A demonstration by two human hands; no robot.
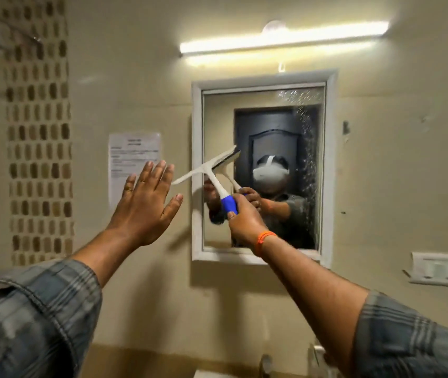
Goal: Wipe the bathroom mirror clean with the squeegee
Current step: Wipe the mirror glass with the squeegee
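Note:
A white-framed mirror [310,214] hangs on the beige wall, with water droplets along its right side and top right corner. My right hand [244,218] grips the blue handle of a white squeegee [208,168]. Its blade is tilted, with the upper end over the mirror's left part and the lower end past the left frame. My left hand [146,204] is raised with straight fingers, left of the mirror, holding nothing; whether it touches the wall I cannot tell.
A printed paper notice [124,148] is stuck to the wall behind my left hand. A lit tube light [282,40] runs above the mirror. A white shelf [446,268] sits at the right, and a tap [267,362] below.

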